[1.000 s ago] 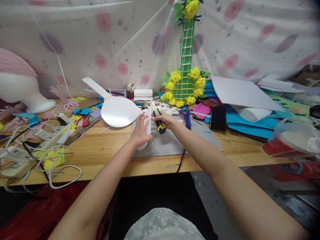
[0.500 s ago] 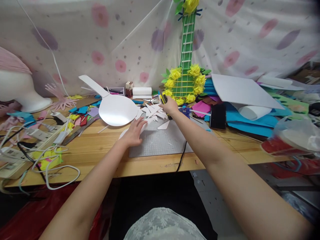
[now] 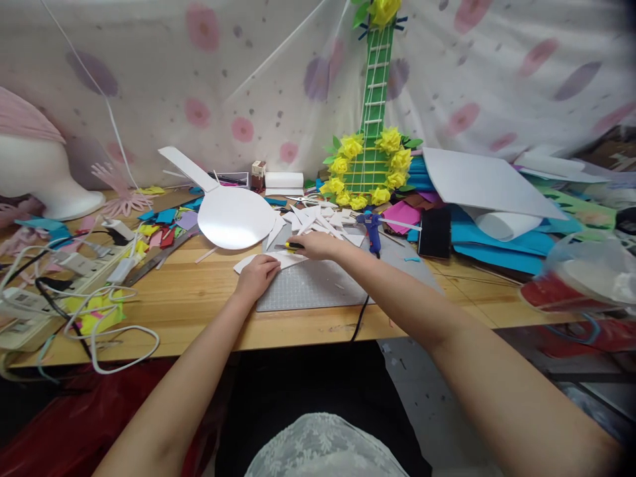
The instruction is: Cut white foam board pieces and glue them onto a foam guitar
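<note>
My right hand (image 3: 318, 246) grasps the cutter (image 3: 295, 246) over the white piece (image 3: 289, 260), partly on the grey mat (image 3: 318, 286); my left hand (image 3: 258, 275) rests there—pinching or not, I can't tell—and should stay clear of the cutting line.

- Two of a kind: left hand (image 3: 257, 275) at 8 o'clock, right hand (image 3: 320, 246) at centre
- One craft knife (image 3: 295, 247), just towards 9 o'clock
- One curved white piece (image 3: 292, 260), towards 8
- One glue gun (image 3: 371, 233) and one phone (image 3: 434, 233), both at 3
- One green guitar (image 3: 372, 139), at 1
- One round-bodied white shape (image 3: 235, 220), at 9
- One cutting mat (image 3: 328, 291), at 6
- White scraps (image 3: 313, 218): several, overlapping, number unclear
</note>
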A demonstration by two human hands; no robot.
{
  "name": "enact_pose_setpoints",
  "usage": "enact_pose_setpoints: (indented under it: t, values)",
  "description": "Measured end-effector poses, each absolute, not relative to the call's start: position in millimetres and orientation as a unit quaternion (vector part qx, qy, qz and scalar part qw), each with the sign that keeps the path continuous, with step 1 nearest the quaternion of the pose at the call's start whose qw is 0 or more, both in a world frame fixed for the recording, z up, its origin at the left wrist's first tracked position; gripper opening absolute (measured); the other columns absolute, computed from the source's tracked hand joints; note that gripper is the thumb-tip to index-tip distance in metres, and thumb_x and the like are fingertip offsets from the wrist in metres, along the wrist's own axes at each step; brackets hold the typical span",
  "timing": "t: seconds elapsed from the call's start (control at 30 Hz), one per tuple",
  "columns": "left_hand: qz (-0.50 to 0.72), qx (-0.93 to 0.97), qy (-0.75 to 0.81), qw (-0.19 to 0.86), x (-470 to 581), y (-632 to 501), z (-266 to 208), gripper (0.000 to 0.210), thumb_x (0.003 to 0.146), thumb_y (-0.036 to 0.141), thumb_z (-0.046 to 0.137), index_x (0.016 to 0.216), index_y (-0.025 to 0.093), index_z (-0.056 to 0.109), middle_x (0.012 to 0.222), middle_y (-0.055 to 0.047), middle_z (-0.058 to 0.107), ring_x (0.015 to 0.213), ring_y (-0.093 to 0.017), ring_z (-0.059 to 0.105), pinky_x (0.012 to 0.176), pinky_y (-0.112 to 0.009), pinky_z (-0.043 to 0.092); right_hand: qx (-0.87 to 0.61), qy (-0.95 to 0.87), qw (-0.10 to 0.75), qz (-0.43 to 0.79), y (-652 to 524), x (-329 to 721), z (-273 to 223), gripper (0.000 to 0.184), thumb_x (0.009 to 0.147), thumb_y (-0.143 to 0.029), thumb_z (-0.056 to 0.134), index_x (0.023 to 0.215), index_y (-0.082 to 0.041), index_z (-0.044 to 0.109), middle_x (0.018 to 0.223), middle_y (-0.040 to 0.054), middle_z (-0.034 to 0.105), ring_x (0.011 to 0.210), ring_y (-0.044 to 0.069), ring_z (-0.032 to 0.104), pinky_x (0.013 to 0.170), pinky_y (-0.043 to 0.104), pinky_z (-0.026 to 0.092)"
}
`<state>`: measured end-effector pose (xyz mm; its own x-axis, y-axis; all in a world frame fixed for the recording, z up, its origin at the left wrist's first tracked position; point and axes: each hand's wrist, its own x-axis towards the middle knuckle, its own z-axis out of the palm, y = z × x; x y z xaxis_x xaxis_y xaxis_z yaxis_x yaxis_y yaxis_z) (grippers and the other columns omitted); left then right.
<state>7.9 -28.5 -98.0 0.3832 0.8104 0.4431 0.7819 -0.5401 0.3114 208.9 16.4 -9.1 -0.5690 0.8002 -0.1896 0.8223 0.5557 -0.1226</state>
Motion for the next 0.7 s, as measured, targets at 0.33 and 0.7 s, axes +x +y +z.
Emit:
enact_pose_setpoints:
  t: [0.33, 0.7]
  values:
    - [0.311, 0.825, 0.471, 0.018, 5.3, -30.1, -103.2, 0.021, 0.081, 0.031, 0.052, 0.092, 0.023, 0.068, 0.099, -0.004, 0.067, 0.094, -0.018, 0.060, 0.083, -0.033, 0.049, 0.419, 0.903, 0.085, -0.043, 23.0, 176.3, -3.7, 0.040, 0.088, -0.038, 0.039, 0.126, -0.033, 0.050, 0.112, 0.0059, 0.064, 0.097, 0.023, 0.059, 0.068, 0.028, 0.039]
    - [0.322, 0.833, 0.447, 0.040, 6.8, -29.3, -101.5, 0.020, 0.082, 0.030, 0.053, 0.090, 0.022, 0.069, 0.098, -0.005, 0.068, 0.094, -0.017, 0.061, 0.086, -0.032, 0.049, 0.427, 0.899, 0.081, -0.051, 20.8, 167.8, -12.8, 0.042, 0.087, -0.034, 0.038, 0.129, -0.032, 0.048, 0.113, 0.0070, 0.063, 0.098, 0.024, 0.059, 0.071, 0.031, 0.041]
